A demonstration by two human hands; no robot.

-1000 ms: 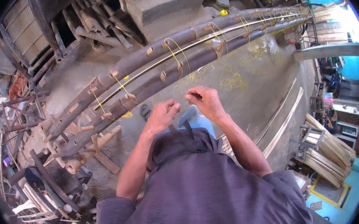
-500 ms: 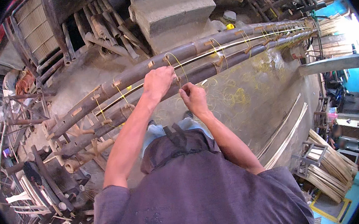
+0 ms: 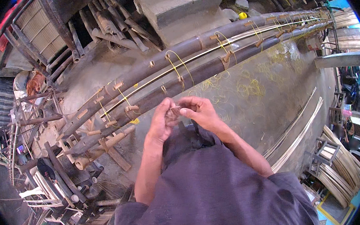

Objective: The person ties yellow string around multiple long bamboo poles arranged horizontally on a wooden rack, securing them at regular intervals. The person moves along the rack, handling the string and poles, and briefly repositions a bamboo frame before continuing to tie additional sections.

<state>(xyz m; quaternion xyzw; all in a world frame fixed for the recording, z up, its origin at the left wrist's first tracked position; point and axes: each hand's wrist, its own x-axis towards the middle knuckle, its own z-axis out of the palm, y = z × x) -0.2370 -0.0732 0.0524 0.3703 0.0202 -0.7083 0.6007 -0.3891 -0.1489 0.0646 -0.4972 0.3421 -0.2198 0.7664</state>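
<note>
My left hand [image 3: 162, 121] and my right hand [image 3: 201, 112] meet in front of my waist, fingers curled in. Between their fingertips is a small brownish piece [image 3: 175, 110], too blurred to name. Just beyond the hands run two long dark bamboo poles, a far pole [image 3: 186, 48] and a near pole [image 3: 204, 72], with short pegs standing out of them. A loop of yellow cord [image 3: 189, 71] hangs across both poles, touched by neither hand. A long pale strip [image 3: 203, 54] lies lengthwise between the poles.
Tangled yellow cord [image 3: 250, 87] litters the floor on the right. Long pale slats [image 3: 297, 132] lie beyond it. A concrete step [image 3: 184, 9] stands behind the poles, and bamboo offcuts [image 3: 112, 26] are piled at the far left. Bamboo frames and sticks crowd the lower left.
Both hands have come back from the yellow cord at the poles to the front of my waist and joined. A small brownish piece now shows between them; the cord loop hangs free.
</note>
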